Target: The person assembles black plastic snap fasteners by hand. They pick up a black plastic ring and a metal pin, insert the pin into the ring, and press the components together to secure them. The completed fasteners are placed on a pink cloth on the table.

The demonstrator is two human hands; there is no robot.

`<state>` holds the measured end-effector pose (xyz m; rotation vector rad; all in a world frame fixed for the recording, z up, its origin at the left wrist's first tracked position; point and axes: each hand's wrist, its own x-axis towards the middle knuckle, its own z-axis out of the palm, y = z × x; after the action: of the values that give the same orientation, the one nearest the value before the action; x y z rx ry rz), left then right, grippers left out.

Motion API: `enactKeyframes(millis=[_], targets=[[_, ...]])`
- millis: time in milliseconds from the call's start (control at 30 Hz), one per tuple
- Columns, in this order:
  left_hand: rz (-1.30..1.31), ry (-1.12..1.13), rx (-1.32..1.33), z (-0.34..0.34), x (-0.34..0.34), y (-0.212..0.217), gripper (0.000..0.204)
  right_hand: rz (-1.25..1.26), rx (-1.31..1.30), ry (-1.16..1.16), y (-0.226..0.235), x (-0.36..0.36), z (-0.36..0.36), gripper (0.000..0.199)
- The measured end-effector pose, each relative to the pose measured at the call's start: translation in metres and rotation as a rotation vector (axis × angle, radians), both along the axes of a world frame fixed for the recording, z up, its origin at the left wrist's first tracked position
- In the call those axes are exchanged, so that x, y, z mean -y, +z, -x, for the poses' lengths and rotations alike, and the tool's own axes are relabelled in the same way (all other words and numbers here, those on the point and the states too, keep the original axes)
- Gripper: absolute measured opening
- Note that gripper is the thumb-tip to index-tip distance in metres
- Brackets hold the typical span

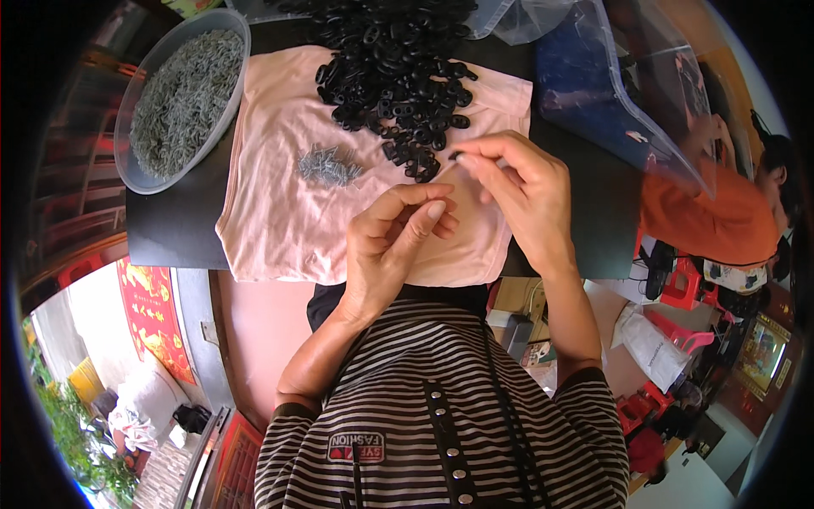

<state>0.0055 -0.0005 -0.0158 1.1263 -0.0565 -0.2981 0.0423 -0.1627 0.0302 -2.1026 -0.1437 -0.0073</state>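
My right hand (524, 193) pinches a small black plastic piece (455, 156) between thumb and forefinger, just below a big heap of black plastic pieces (398, 59). My left hand (397, 246) is curled close beside it, fingers folded over the thumb; whether it holds anything is hidden. Both hands hover over a pale pink cloth (288, 212) spread on a dark table (170, 229). A small pile of short grey metal pins (327, 165) lies on the cloth, left of my hands.
A clear plastic bowl (134, 127) full of grey metal pins stands at the table's far left. A clear plastic bag (610, 93) over something blue sits at the right. A person in an orange top (721, 212) is further right.
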Motion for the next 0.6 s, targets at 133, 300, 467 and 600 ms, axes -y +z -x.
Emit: enactKeyframes(millis=[133, 300, 467, 600], targets=[[0.259, -0.048, -0.222, 0.009, -0.011, 0.008, 0.026, -0.028, 0.194, 0.196, 0.008, -0.008, 0.022, 0.023], [0.3, -0.02, -0.317, 0.02, -0.026, 0.008, 0.021, -0.01, 0.236, 0.259, 0.001, -0.019, 0.036, 0.024], [0.229, 0.077, -0.309, 0.027, -0.038, 0.007, 0.019, -0.157, -0.002, 0.315, 0.004, -0.028, 0.031, 0.018], [0.191, 0.134, -0.271, 0.031, -0.045, 0.01, 0.016, -0.036, 0.053, 0.204, -0.009, -0.047, 0.013, 0.009]])
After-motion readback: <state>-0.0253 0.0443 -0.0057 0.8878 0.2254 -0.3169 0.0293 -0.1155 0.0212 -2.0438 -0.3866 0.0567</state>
